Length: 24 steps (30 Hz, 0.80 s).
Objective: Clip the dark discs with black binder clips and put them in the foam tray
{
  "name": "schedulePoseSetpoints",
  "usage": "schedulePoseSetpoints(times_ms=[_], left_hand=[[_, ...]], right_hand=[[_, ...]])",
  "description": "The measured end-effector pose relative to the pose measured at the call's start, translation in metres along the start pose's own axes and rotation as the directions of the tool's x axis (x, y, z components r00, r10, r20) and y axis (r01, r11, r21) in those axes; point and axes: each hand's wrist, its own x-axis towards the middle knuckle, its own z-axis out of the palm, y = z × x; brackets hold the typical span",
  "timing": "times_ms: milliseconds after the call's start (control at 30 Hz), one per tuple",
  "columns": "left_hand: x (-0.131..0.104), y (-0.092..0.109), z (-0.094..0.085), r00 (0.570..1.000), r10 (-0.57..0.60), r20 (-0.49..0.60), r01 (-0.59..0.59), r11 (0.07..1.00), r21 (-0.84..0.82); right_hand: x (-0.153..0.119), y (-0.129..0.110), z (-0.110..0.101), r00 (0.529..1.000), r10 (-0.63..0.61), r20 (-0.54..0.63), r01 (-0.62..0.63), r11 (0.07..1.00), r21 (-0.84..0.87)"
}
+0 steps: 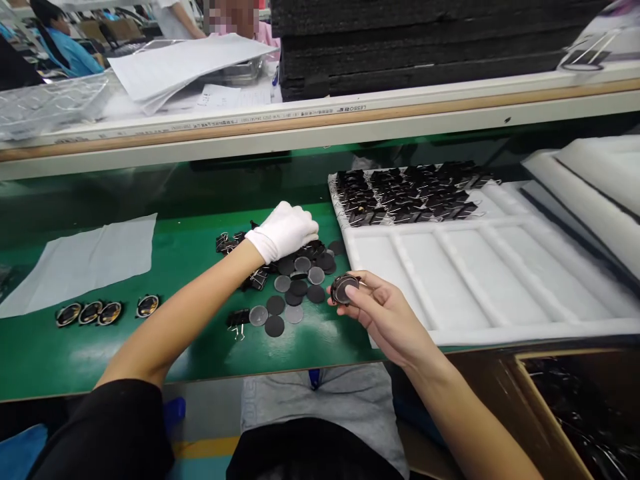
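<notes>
My left hand (285, 230), in a white glove, reaches down at the back of a pile of round black and clear discs (299, 288). Its fingers curl, and their tips and anything between them are hidden. Black binder clips (256, 279) lie beside and under that wrist. My bare right hand (373, 300) holds a round watch-like case (345, 289) between thumb and fingers, with the thumb on its dark face. Several similar round cases (110, 313) lie in a row at the left of the green table.
A white foam tray (395, 233) on the right bears rows of black clips (413, 193). A thin white sheet (85, 260) lies at the left. Behind runs a shelf rail (225, 139). An open box (575, 400) of dark items stands lower right. People sit beyond.
</notes>
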Motion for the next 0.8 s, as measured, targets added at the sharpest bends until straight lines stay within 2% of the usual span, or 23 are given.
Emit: schedulePoseSetpoints(times_ms=[67,133,200,233,300,367,400,467,500,567,667,800], left_hand=[[0.002,-0.002,0.000,0.999,0.026,-0.029,-0.027,0.999,-0.032],[-0.007,0.002,-0.003,0.977,-0.019,-0.214,-0.016,0.987,-0.162],[-0.025,0.015,-0.008,0.902,-0.168,-0.399,-0.002,0.920,-0.392],[-0.034,0.024,-0.012,0.868,-0.260,-0.422,0.006,0.857,-0.515],[-0.054,0.044,-0.019,0.856,-0.396,-0.333,0.048,0.702,-0.711],[-0.069,0.060,-0.024,0.864,-0.450,-0.225,0.113,0.610,-0.784],[-0.075,0.065,-0.026,0.862,-0.462,-0.209,0.134,0.605,-0.785],[-0.084,0.069,-0.027,0.856,-0.457,-0.240,0.144,0.658,-0.739],[-0.087,0.067,-0.028,0.864,-0.432,-0.259,0.137,0.698,-0.703],[-0.093,0.061,-0.028,0.909,-0.344,-0.238,0.119,0.758,-0.641],[-0.100,0.053,-0.032,0.959,-0.274,-0.073,0.167,0.754,-0.636],[-0.104,0.051,-0.040,0.962,-0.257,0.092,0.246,0.671,-0.699]], right_hand=[[-0.001,-0.003,-0.007,0.999,-0.024,-0.022,0.024,1.000,-0.013],[-0.001,-0.005,-0.012,0.997,-0.051,-0.054,0.050,0.998,-0.032],[0.002,-0.005,-0.014,0.993,-0.092,-0.076,0.090,0.996,-0.026],[0.003,-0.004,-0.014,0.990,-0.114,-0.078,0.114,0.993,-0.008],[0.007,-0.001,-0.011,0.987,-0.154,-0.054,0.157,0.986,0.048],[0.011,0.002,-0.006,0.984,-0.174,-0.023,0.176,0.982,0.075],[0.012,0.004,-0.003,0.983,-0.181,-0.016,0.181,0.981,0.062],[0.013,0.005,0.001,0.979,-0.202,-0.014,0.202,0.979,0.002],[0.014,0.006,0.003,0.976,-0.217,-0.013,0.216,0.976,-0.032],[0.014,0.005,0.004,0.969,-0.246,0.003,0.245,0.966,-0.083],[0.014,0.003,0.005,0.965,-0.258,0.037,0.260,0.958,-0.118],[0.013,-0.004,0.005,0.969,-0.230,0.093,0.244,0.951,-0.188]])
